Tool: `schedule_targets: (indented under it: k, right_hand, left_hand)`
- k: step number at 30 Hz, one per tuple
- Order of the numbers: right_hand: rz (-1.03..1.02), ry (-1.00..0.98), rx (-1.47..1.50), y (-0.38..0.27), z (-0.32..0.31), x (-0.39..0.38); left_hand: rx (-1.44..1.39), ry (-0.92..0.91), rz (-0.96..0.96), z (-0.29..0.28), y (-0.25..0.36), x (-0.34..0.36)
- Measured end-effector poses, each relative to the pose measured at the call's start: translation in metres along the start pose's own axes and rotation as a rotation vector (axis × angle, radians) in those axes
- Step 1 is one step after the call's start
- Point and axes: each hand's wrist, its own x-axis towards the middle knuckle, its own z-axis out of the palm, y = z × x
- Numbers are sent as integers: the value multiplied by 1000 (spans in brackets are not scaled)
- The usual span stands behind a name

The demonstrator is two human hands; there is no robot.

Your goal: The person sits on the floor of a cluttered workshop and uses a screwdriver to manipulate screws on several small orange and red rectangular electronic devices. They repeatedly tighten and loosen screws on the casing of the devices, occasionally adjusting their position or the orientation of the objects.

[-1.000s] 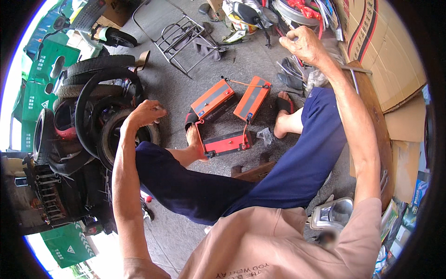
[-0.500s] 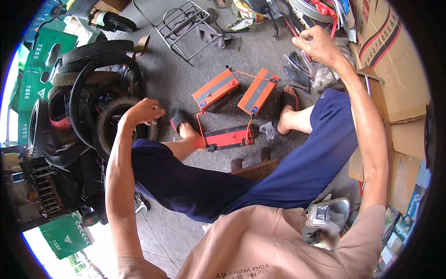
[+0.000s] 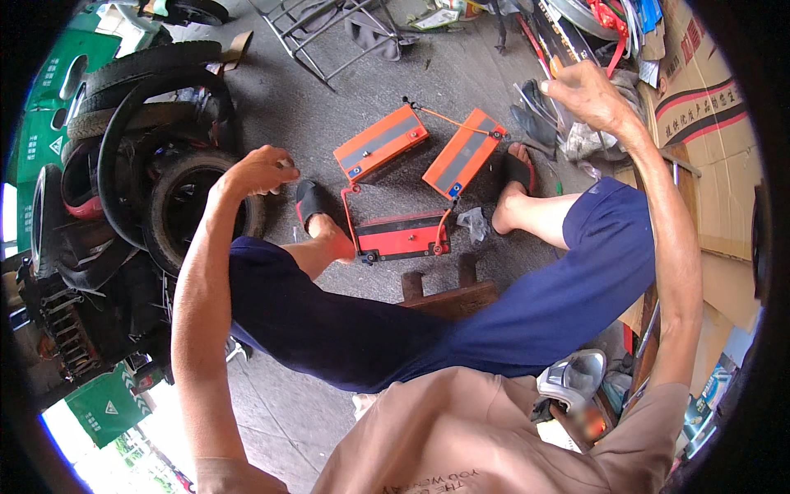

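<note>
My left hand hovers beside the tyres, left of the batteries, its fingers loosely bent and a little apart, with nothing seen in them. My right hand is raised at the upper right, thumb and forefinger apart; no held thing shows. Between my feet sit an orange battery, a second orange battery turned aslant, and a red-topped battery nearest me. An orange cable links the two far batteries, and short leads join them to the near one. Neither hand touches them.
Old tyres are piled on the left. A low wooden stool stands between my legs. A metal rack lies at the far side, cardboard leans on the right, and a crumpled clear plastic bag lies by the batteries.
My right hand has moved slightly right and down, and its fingers have loosened from a closer curl. The left hand has risen a little. The head view has shifted slightly.
</note>
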Motion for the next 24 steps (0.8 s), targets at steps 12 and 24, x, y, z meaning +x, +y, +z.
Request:
schedule_targets:
  k: [12, 24]
  right_hand:
    - [99, -230, -90, -6, 3, -3]
    - [200, -461, -193, -8, -1, -5]
  left_hand:
    - [306, -114, 188, 23, -1, 20]
    - [237, -62, 101, 18, -1, 20]
